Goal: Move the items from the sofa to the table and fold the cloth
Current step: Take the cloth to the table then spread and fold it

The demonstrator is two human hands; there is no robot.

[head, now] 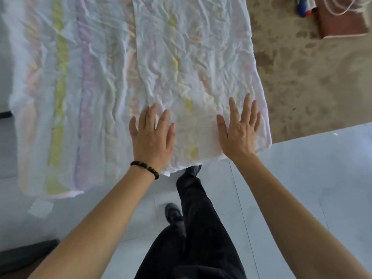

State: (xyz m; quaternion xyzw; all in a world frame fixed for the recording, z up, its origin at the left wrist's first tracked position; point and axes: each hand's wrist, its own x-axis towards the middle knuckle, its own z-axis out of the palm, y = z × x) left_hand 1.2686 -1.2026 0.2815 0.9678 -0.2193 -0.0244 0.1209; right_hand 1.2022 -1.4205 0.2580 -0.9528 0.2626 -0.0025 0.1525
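Note:
A large white cloth (pixel 96 77) with pale yellow, purple and pink stripes lies spread flat, its right part folded over as a second, wrinkled layer. My left hand (pixel 152 137), with a dark bead bracelet at the wrist, rests palm down on the near edge of that folded layer. My right hand (pixel 240 129) lies flat, fingers spread, near the cloth's right corner. Neither hand grips anything.
A brown patterned carpet (pixel 302 67) lies to the right of the cloth. A reddish-brown box (pixel 342 23) with a coiled white cord and a blue object stands at the top right. White floor tiles (pixel 302 178) and my dark-trousered legs are below.

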